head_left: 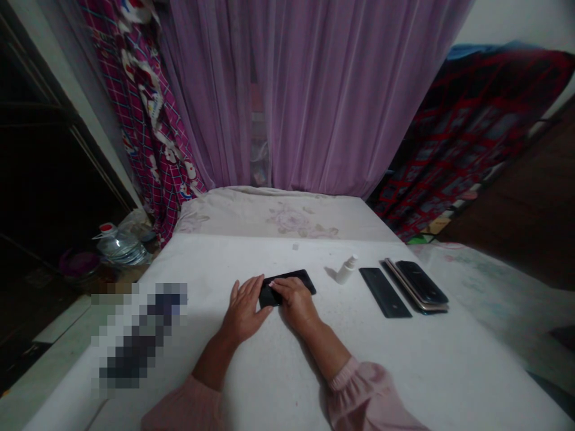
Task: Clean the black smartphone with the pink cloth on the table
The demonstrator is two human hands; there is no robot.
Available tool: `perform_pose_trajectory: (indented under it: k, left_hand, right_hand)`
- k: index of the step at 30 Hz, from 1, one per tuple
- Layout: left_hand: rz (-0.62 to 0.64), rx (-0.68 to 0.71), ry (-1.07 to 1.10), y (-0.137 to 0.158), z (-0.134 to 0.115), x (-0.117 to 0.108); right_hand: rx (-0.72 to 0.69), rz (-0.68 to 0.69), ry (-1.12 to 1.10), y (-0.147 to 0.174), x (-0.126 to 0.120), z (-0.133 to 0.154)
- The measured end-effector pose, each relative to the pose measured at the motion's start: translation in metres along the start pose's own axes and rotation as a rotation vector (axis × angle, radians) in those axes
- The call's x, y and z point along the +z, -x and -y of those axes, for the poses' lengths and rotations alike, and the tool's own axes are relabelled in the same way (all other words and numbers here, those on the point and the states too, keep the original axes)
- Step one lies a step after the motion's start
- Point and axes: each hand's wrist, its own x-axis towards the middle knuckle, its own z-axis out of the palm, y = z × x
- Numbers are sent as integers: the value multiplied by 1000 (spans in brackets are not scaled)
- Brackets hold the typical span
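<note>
On white cloth (269, 377), both hands (245, 310) (297, 304) hold dark phone (269, 296); purple curtains (341, 102) hang beyond.

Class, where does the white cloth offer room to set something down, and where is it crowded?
Bare white cloth lies between the right sleeve and the dark panel, and between the left hand and floral cloth. Crowded: phone stack at right; dark device under the right hand.
</note>
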Motion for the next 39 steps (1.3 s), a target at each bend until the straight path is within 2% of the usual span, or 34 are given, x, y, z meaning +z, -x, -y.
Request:
perform_pose_trajectory:
  k: [3, 8, 11, 15, 19, 21, 24, 29, 32, 35, 39]
  left_hand:
    - [-2, -1, -10, 0, 0, 0]
    - [-14, -3, -15, 0, 0, 1]
    - [-12, 2, -11, 0, 0, 1]
    - [-19, 4, -14, 0, 0, 1]
    - [-23, 4, -18, 0, -1, 2]
    - [-18, 2, -14, 0, -1, 1]
    - [2, -6, -6, 0, -1, 0]
    - [24, -9, 0, 0, -1, -3]
    - [20, -6, -4, 0, -1, -2]
    - [1, -6, -12, 0, -1, 0]
    - [-8, 8, -23, 0, 0, 2]
  right_hand:
    - [13, -38, 6, 3, -4, -8]
    - [180, -161, 109, 13, -23, -53]
    - [234, -207, 149, 13, -25, -65]
    - [179, -179, 165, 4, -11, -47]
    - [73, -73, 85, -6, 8, -14]
    - [36, -28, 49, -7, 11, -7]
    - [66, -43, 65, -5, 4, -15]
    - [213, -129, 162, 4, -18, -49]
    - [251, -134, 183, 4, -20, -52]
    - [240, -91, 158, -2, -10, -33]
    - [116, 3, 79, -9, 8, 0]
